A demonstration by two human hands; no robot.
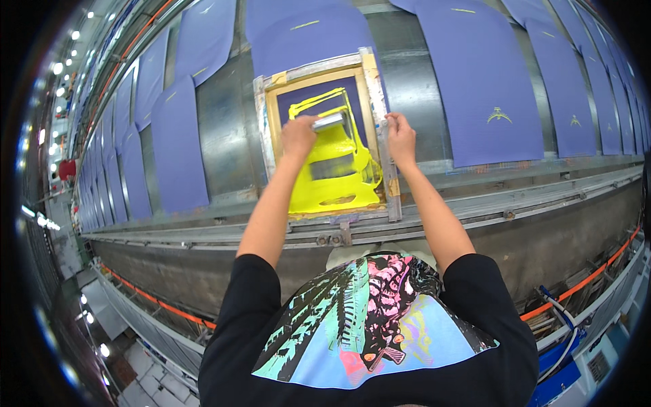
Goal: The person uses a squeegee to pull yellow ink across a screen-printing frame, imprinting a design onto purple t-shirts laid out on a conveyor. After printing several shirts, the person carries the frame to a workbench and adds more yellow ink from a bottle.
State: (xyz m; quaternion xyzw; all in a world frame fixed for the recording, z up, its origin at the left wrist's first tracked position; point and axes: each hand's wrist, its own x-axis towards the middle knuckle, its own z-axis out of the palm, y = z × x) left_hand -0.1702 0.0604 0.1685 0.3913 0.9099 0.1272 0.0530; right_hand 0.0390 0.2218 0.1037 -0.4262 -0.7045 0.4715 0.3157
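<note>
My left hand [298, 138] is closed around one end of a squeegee [330, 122] with a pale metallic bar. The squeegee stands inside a screen printing frame [371, 80], on bright yellow ink [332, 195] spread thickly over the mesh. A darker patch shows through the ink in the middle. My right hand [401, 141] is at the frame's right side, its thumb and fingers pinching the outer edge. The frame lies over a purple fabric piece [312, 44], whose far part sticks out beyond it.
Rows of purple fabric pieces [478, 81] lie along the long metal table [234, 129], some bearing small yellow prints [500, 115]. A metal rail [475, 197] runs along the near edge. A bracket [346, 234] sits at the frame's near side. An orange strip [159, 298] runs lower down.
</note>
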